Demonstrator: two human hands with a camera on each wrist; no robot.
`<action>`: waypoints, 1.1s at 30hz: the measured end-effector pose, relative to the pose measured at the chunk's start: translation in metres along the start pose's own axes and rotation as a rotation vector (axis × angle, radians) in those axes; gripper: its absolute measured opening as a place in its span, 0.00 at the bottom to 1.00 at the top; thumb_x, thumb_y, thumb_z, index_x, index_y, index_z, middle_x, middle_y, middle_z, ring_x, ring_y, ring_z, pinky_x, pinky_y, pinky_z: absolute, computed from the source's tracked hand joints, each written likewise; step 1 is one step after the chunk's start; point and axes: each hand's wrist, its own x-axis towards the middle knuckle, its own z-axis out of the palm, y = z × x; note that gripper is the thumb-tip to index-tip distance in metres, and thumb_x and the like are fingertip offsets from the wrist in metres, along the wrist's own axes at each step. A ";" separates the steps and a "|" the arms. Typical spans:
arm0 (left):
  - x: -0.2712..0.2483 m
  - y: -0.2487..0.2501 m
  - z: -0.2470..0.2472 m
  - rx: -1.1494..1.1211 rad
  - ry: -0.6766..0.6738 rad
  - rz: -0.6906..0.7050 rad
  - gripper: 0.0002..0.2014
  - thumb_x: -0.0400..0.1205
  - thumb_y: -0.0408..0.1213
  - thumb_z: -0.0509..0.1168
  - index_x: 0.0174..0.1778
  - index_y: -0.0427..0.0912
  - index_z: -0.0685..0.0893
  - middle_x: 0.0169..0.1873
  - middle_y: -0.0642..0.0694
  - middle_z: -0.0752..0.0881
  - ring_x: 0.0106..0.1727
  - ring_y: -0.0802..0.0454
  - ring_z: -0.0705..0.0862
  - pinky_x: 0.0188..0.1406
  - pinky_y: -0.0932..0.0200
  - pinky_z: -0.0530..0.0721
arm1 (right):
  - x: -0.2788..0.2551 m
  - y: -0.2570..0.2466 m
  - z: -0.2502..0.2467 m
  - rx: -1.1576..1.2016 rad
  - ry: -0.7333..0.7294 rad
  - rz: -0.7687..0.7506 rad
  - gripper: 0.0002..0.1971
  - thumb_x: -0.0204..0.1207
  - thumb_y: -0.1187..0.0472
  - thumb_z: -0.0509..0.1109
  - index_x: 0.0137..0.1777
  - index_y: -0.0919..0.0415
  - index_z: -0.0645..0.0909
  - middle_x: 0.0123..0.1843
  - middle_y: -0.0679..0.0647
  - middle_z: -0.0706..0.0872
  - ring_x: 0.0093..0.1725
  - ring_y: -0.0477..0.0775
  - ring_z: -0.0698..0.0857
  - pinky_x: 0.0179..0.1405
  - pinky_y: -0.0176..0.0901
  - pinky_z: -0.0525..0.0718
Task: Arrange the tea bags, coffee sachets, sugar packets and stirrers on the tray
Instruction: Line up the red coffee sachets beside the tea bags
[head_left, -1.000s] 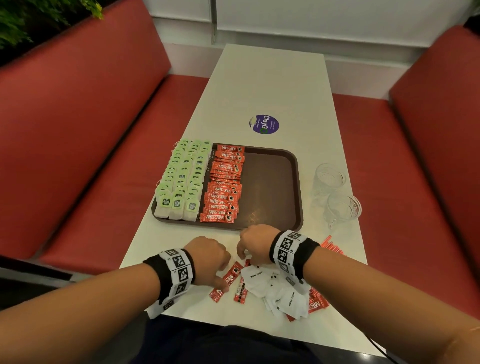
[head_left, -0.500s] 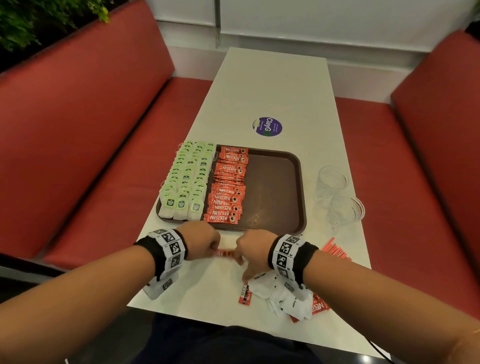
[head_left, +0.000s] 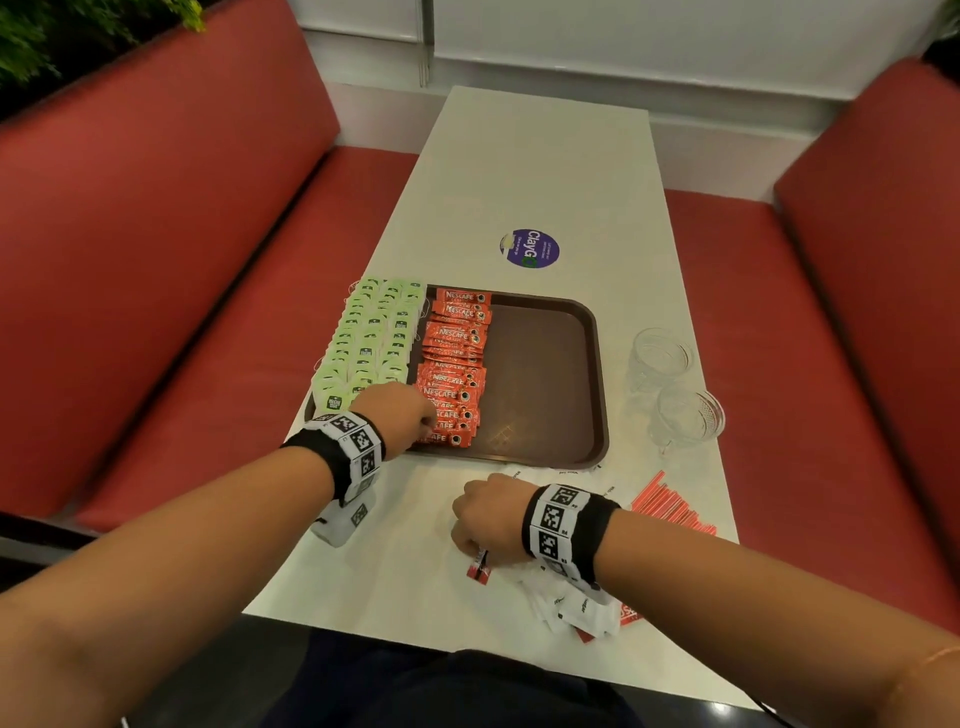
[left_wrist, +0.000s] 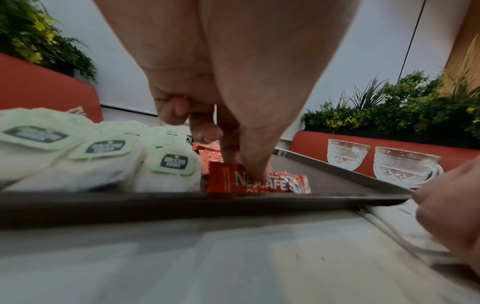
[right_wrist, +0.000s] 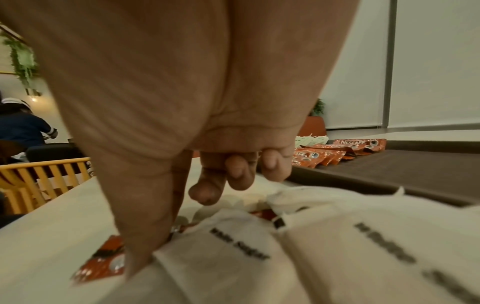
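Note:
A brown tray (head_left: 543, 374) holds green-tagged tea bags (head_left: 369, 343) at its left and a column of red coffee sachets (head_left: 454, 358) beside them. My left hand (head_left: 428, 423) is over the tray's near-left corner. Its thumb and finger pinch a coffee sachet (left_wrist: 285, 184) lying at the near end of that column. My right hand (head_left: 467, 545) is near the table's front edge, over the loose pile. Its thumb and forefinger pinch a red coffee sachet (right_wrist: 103, 265) beside white sugar packets (right_wrist: 233, 257). Red stirrers (head_left: 670, 504) lie to the right.
Two glass cups (head_left: 660, 358) (head_left: 688, 415) stand right of the tray. A round purple sticker (head_left: 529, 248) is on the white table beyond it. Red benches (head_left: 156, 260) flank the table. The tray's right half is bare.
My left hand has carried a sachet forward from the table's front onto the tray. My right hand has drawn back from the tray's edge to the loose pile.

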 end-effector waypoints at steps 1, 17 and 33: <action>0.002 0.002 0.001 0.019 -0.008 0.008 0.08 0.85 0.45 0.65 0.54 0.55 0.89 0.51 0.51 0.87 0.52 0.48 0.85 0.45 0.54 0.84 | 0.001 0.000 0.001 -0.005 -0.010 0.002 0.05 0.76 0.58 0.74 0.48 0.50 0.82 0.47 0.50 0.79 0.50 0.57 0.77 0.47 0.51 0.82; -0.007 0.003 -0.004 -0.096 0.081 0.066 0.08 0.83 0.48 0.66 0.54 0.52 0.86 0.52 0.52 0.85 0.52 0.51 0.83 0.51 0.52 0.83 | -0.002 0.018 -0.013 0.576 0.345 0.133 0.09 0.80 0.64 0.69 0.59 0.55 0.79 0.50 0.53 0.87 0.45 0.54 0.82 0.48 0.45 0.80; -0.020 0.012 -0.028 -0.219 0.159 0.253 0.13 0.84 0.53 0.66 0.39 0.49 0.85 0.26 0.53 0.78 0.32 0.51 0.77 0.31 0.57 0.69 | -0.015 0.065 -0.042 1.131 0.819 0.366 0.09 0.82 0.59 0.73 0.42 0.61 0.78 0.36 0.57 0.91 0.34 0.52 0.91 0.40 0.50 0.90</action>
